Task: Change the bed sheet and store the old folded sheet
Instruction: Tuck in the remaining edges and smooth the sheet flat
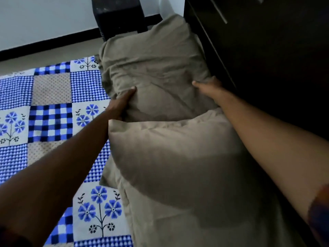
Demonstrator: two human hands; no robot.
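A blue and white patchwork bed sheet (51, 113) with flower squares covers the bed at the left. Two beige pillows lie along its right side. The far pillow (153, 68) reaches toward the wall, and the near pillow (178, 157) overlaps its lower end. My left hand (121, 104) holds the far pillow's left edge, thumb on top and fingers underneath. My right hand (206, 86) grips the same pillow's right edge beside the dark furniture; its fingers are hidden in the fabric.
A dark wardrobe or headboard (267, 59) with a metal handle runs down the right side. A black chair-like object (119, 16) stands by the white wall past the bed. A strip of pale floor (44, 56) with a black skirting lies beyond the sheet.
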